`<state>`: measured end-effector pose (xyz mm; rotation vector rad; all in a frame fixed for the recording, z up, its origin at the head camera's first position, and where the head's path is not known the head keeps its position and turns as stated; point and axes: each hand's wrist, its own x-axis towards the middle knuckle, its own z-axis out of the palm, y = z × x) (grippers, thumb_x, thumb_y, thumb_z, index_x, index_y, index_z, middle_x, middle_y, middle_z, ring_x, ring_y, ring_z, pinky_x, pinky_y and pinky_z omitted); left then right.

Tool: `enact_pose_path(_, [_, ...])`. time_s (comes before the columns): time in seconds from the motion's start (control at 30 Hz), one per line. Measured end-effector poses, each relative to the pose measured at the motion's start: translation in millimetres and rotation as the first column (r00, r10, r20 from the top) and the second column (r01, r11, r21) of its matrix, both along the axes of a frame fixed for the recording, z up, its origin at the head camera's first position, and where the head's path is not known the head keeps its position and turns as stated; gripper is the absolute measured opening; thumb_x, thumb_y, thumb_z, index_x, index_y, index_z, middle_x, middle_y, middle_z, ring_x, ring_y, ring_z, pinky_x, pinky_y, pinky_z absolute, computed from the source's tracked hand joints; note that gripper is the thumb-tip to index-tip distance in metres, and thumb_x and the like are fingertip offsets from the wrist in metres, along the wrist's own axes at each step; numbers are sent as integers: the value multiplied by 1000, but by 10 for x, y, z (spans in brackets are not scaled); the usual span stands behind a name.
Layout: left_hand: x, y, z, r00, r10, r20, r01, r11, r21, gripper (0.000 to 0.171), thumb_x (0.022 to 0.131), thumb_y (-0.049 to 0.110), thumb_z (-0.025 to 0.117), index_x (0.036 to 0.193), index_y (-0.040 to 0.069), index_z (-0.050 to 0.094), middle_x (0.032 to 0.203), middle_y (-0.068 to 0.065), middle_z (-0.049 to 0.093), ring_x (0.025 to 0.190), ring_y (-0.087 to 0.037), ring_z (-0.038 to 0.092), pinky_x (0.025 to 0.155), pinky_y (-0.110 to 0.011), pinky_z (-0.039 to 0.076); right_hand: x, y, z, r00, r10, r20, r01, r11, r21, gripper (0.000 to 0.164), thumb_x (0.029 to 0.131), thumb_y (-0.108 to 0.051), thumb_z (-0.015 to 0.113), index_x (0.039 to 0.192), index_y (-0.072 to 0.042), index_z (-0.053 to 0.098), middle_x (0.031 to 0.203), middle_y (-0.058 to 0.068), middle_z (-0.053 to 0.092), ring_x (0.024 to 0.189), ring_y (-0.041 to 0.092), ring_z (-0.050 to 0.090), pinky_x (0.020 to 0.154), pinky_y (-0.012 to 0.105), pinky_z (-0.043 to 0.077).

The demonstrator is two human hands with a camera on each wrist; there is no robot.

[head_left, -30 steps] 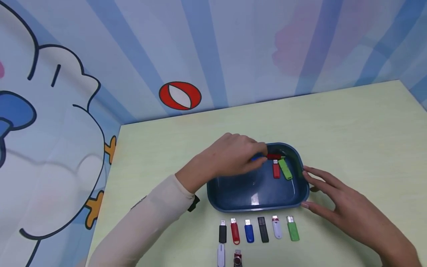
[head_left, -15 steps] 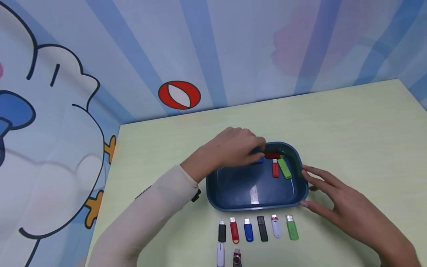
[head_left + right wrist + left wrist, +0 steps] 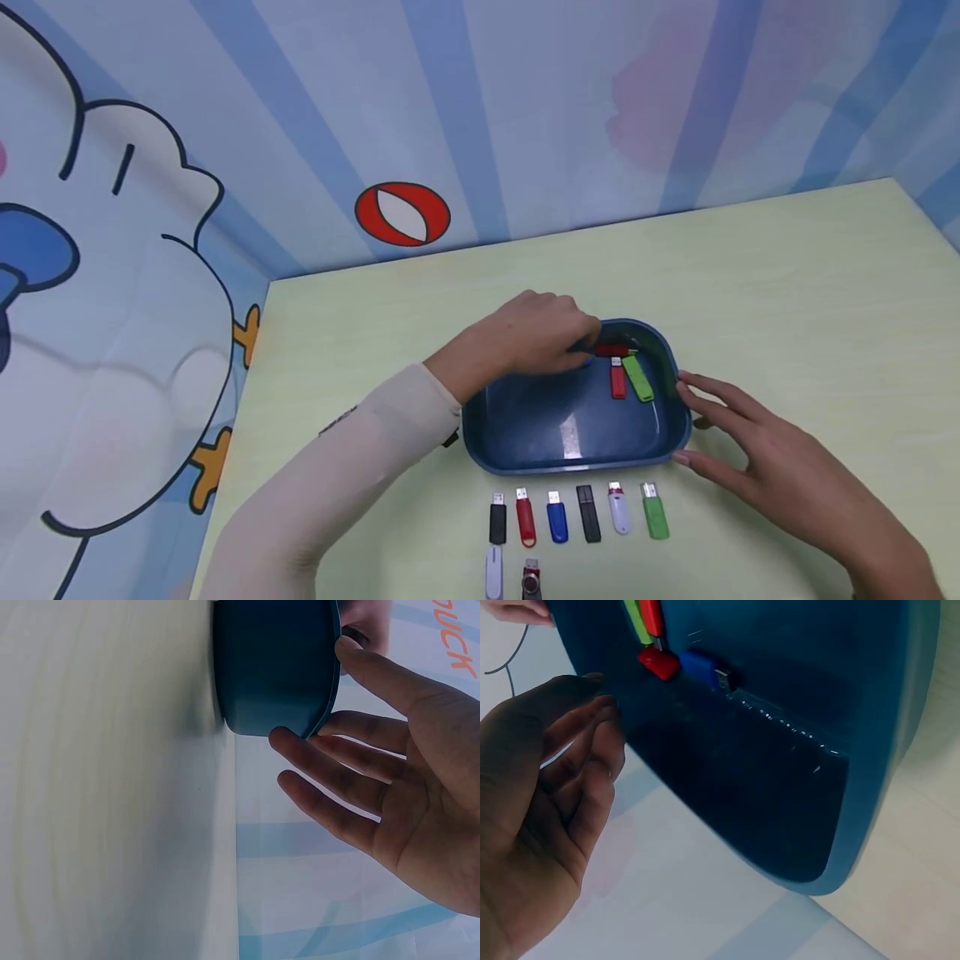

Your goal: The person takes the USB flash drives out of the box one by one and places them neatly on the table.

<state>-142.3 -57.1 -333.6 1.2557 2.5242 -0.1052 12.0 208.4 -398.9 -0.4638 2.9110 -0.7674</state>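
My left hand (image 3: 543, 333) is over the far side of a dark blue tray (image 3: 525, 429), fingers loosely curled. In the left wrist view its fingertips hover by the rim, with nothing visible between them. A blue USB stick (image 3: 699, 667) lies on the tray floor, mostly hidden in the head view. To its right in the tray are a red USB stick (image 3: 617, 380), a green USB stick (image 3: 638, 379) and another red USB stick (image 3: 612, 350) along the far wall. My right hand (image 3: 757, 450) rests extended fingers and thumb against the tray's right end.
In front of the tray stands a row of USB sticks: black (image 3: 497, 521), red (image 3: 526, 521), blue (image 3: 557, 521), dark grey (image 3: 588, 514), pale lavender (image 3: 618, 510) and green (image 3: 656, 512). Nearer lie a lavender stick (image 3: 493, 573) and a red-and-black one (image 3: 531, 581). A printed wall (image 3: 525, 117) rises behind.
My left hand has lifted a little, then shifted slightly right over the tray's far side. The right hand keeps its place, as do the USB sticks in front.
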Motion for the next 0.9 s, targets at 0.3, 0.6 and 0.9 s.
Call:
enact_pose_path(0.3, [-24, 78, -86, 1000, 0, 12, 1, 997, -81, 24, 103, 30, 72, 121, 16, 76, 98, 3, 75, 80, -12, 65, 73, -27, 55, 17, -10, -1, 1000, -5, 0, 5, 1000, -2, 81, 92, -51, 80, 159, -16, 50, 162, 5, 48, 115, 26, 74, 87, 57, 61])
enact_pose_path(0.6, [-29, 151, -175, 1000, 6, 1, -6, 987, -160, 28, 102, 28, 73, 126, 14, 75, 103, 1, 73, 83, -14, 64, 75, -30, 56, 23, -28, -7, 1000, -15, 25, 15, 1000, 2, 83, 91, -52, 81, 159, -16, 50, 162, 7, 47, 116, 27, 73, 89, 58, 61])
enact_pose_path(0.9, [-4, 176, -228, 999, 42, 0, -42, 980, -193, 30, 102, 27, 73, 129, 13, 73, 107, 0, 73, 86, -15, 65, 79, -29, 58, 21, -55, -12, 999, -19, 47, 18, 1000, 13, 85, 91, -52, 81, 161, -16, 47, 162, 9, 48, 118, 31, 73, 90, 59, 60])
